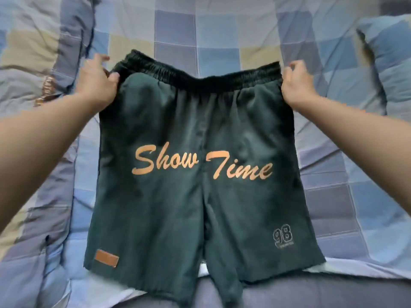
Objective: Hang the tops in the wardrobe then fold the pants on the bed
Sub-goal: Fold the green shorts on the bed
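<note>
Dark green shorts [200, 174] hang mid-frame over a checked bed [222, 30]; left hand [97, 83] and right hand [297, 85] grip the waistband corners.

A bed [222, 30] under a blue checked quilt [355, 196] bears a matching pillow [387, 63].

Small print under shorts' [200, 174] "98" illegible.

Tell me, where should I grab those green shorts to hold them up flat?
Grab the green shorts at the two ends of the stretchy waistband, one hand from each side, as the left hand and right hand do. Pinched there, the legs hang straight down.
</note>
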{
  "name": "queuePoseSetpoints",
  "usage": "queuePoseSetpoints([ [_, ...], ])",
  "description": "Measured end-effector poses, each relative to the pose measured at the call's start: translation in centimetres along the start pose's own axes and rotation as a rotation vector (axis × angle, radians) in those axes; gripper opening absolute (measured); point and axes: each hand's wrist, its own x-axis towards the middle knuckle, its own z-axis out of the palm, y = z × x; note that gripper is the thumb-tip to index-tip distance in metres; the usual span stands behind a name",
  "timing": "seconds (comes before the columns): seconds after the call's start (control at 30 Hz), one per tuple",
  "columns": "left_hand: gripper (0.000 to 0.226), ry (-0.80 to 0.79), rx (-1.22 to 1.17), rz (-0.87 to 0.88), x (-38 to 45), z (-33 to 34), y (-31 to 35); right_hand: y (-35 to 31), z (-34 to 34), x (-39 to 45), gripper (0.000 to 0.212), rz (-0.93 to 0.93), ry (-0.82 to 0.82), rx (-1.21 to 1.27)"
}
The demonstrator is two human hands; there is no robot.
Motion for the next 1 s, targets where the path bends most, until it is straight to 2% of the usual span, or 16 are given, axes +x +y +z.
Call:
queuePoseSetpoints([
  [0.1, 0.066, -0.090, 0.107, -0.009, -0.6, 4.4, 0.5, 0.6, 1.8, 1.5, 0.040, 0.101, -0.050, -0.083],
  [0.27, 0.067, -0.455, 0.262, 0.083, -13.5, 13.2, -0.4, 7.9, 7.0, -5.2, 0.041, 0.213, -0.308, -0.103],
  [0.43, 0.065, -0.631, 0.368, 0.245, -25.8, 18.0, -1.8, 16.7, 8.4, -12.6, 0.052, 0.434, -0.313, -0.093],
  [0.53, 0.066, -0.671, 0.439, 0.333, -32.1, 19.0, -2.6, 19.9, 7.6, -16.8, 0.056, 0.528, -0.275, -0.056],
  [0.6, 0.069, -0.686, 0.446, 0.297, -35.0, 18.9, -2.8, 21.4, 6.8, -19.2, 0.052, 0.616, -0.304, 0.036],
  [0.73, 0.063, -0.697, 0.479, 0.170, -38.4, 18.1, -1.4, 23.0, 5.1, -23.0, 0.043, 0.688, -0.530, 0.176],
  [0.8, 0.051, -0.640, 0.401, 0.056, -38.6, 17.6, 0.4, 23.1, 4.2, -24.3, 0.032, 0.664, -0.605, 0.230],
  [0.87, 0.048, -0.595, 0.345, -0.037, -38.3, 17.4, 1.9, 23.1, 3.3, -25.2, 0.025, 0.595, -0.589, 0.251],
  [1.0, 0.072, -0.694, 0.514, 0.047, -38.3, 17.8, 1.9, 24.2, 0.8, -25.8, 0.017, 0.446, -0.457, 0.293],
])
